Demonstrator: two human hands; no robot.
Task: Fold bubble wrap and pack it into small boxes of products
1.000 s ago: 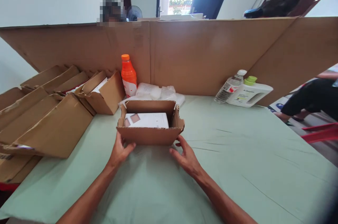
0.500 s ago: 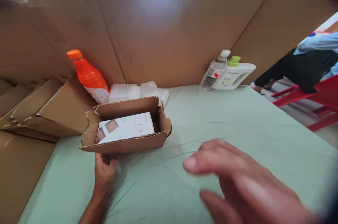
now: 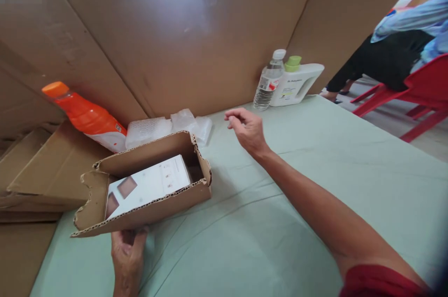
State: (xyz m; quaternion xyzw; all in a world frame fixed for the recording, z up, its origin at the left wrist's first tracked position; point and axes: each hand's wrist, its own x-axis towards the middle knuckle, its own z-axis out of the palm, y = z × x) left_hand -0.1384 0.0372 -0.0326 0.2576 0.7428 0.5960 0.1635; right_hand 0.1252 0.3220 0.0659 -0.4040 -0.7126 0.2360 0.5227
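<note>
An open cardboard box (image 3: 154, 213) with rough-cut edges is in front of me, a white carton (image 3: 150, 185) with brown square pictures lying inside it. My left hand (image 3: 128, 250) grips the box from below at its near side; the fingertips are hidden under it. My right hand (image 3: 247, 129) is stretched out over the table, right of the folded bubble wrap (image 3: 150, 131) and apart from it. Its fingers are loosely curled, with a small gap to the thumb, and nothing shows between them.
An orange bottle (image 3: 91, 117) leans at the left beside stacked cardboard boxes (image 3: 52, 171). A clear water bottle (image 3: 269, 82) and a white jug with a green cap (image 3: 297, 84) stand against the cardboard wall (image 3: 196, 40). A person sits on a red chair (image 3: 427, 82) at right.
My right hand has moved forward, away from me, toward the bubble wrap. My left hand stays at the box, which appears lower and more tilted in view. The view has shifted.
</note>
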